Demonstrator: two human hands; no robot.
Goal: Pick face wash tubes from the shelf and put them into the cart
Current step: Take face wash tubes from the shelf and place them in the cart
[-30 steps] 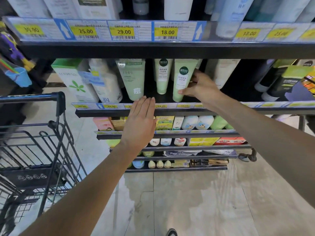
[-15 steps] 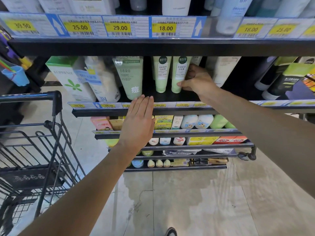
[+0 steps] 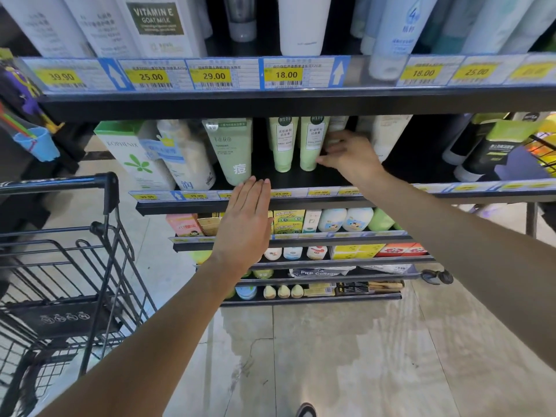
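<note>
Nearest, low at left: black wire cart (image 3: 60, 266), basket open upward, well apart from the shelf goods and down-left of both hands. Farther in: left hand (image 3: 245, 224), grip wide, fingers straight and together, palm down over the price-label edge of the middle shelf (image 3: 301, 203), fingertips just short of the large pale green tube (image 3: 233, 152) and holding nothing. Farther still, inside the shelf bay: right hand (image 3: 350, 156), fingers loosely curled, thumb tip touching or just beside the lower right side of the right-hand slim green face wash tube (image 3: 313, 142); whether the grip is closed round it — cannot tell, though it looks no more than a touch. Beside that, to its left: second slim green face wash tube (image 3: 283, 142), the two nearly touching. Both upright on their caps, long axis vertical, crimped ends hidden under the upper shelf (image 3: 301, 103). Right hand plainly the nearer, target lying just left of its grip; likely need: wrap across the vertical axis, draw out toward the body, then swing down-left to the cart.
</note>
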